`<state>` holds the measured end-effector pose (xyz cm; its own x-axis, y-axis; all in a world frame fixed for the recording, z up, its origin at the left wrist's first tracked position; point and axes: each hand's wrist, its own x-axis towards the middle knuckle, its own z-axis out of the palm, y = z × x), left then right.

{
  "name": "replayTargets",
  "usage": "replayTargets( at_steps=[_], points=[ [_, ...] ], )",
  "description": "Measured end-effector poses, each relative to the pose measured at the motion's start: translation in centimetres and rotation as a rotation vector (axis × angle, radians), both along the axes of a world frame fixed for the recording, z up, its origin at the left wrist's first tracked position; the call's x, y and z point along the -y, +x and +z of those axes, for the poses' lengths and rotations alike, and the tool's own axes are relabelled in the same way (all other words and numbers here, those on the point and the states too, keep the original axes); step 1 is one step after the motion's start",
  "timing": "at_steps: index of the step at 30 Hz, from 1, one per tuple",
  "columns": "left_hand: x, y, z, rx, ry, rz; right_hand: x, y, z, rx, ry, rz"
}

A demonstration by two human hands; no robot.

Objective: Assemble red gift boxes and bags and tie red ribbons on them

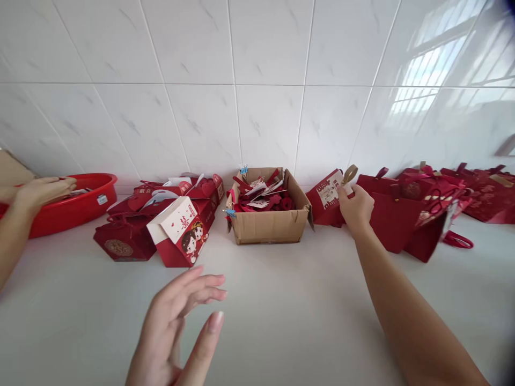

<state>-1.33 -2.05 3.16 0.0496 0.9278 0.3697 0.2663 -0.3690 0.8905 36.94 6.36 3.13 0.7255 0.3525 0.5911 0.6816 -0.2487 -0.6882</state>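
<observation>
My left hand (177, 327) hovers open above the white table near its front edge, fingers stretched and apart, holding nothing. My right hand (356, 206) reaches far forward and is closed on a red gift bag (328, 201) with a white printed panel and a tan handle, just right of the cardboard box (269, 225). That box holds several red and white paper tags. A red and white gift box with a cartoon couple (181, 236) lies tilted ahead of my left hand.
Another person's hand (40, 190) reaches in from the left over a red plastic basin (80, 206). A heap of red gift boxes (132, 230) lies left of centre. Several dark red bags (418, 214) line the wall at the right. A white tiled wall rises behind.
</observation>
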Motion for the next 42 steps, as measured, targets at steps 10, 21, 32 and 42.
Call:
replayTargets(
  at_steps=[10,21,32,42],
  points=[
    [-3.5,-1.7,-1.2,-0.203,-0.066,0.171,-1.2,-1.6,-0.5,-0.015,0.092,0.105],
    [-3.9,-1.7,-2.3,-0.202,-0.056,0.157,0.0,-10.2,1.2,0.544,-0.093,0.731],
    [-3.1,0.6,-3.1,-0.254,-0.168,-0.051,2.5,-12.4,3.2,0.459,-0.612,0.96],
    [-1.6,3.8,-3.1,-0.294,-0.218,-0.265,4.0,-12.3,3.7,0.315,-0.788,1.265]
  ],
)
